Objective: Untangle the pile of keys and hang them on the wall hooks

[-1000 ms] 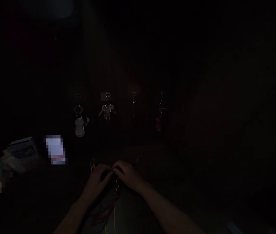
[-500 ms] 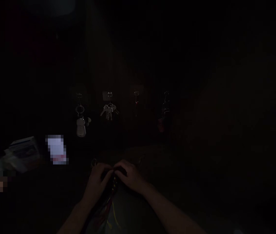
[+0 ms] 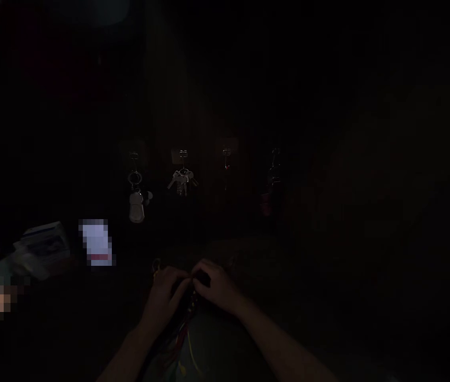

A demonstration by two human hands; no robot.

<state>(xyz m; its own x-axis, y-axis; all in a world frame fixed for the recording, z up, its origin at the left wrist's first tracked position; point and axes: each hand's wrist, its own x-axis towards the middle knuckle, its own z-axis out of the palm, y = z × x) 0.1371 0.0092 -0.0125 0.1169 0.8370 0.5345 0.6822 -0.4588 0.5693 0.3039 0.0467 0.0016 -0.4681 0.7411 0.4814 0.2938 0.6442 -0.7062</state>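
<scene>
In the dim light, my left hand [image 3: 165, 289] and my right hand [image 3: 217, 284] meet low in the middle, each closed in a pinch. Between their fingertips runs a patterned, braided-looking cord [image 3: 193, 301]. Below the hands it spreads into loose red strands [image 3: 179, 339] and a yellow strand [image 3: 193, 353], hanging over a dark greenish surface. A small yellowish loop [image 3: 156, 267] shows just beyond my left hand's knuckles. The exact grip of the fingertips is lost in the dark.
Beyond my hands hang a fob on a ring [image 3: 136, 206], a bunch of keys [image 3: 183, 180], a thin hook [image 3: 227, 159] and a clip with a reddish tag [image 3: 265, 203]. At left lie a blurred bright rectangle [image 3: 97, 241] and a box [image 3: 47, 244].
The whole view has shifted slightly, so everything sits a little further right. Both hands stay pinched together on the cord, with hardly any change in their pose.
</scene>
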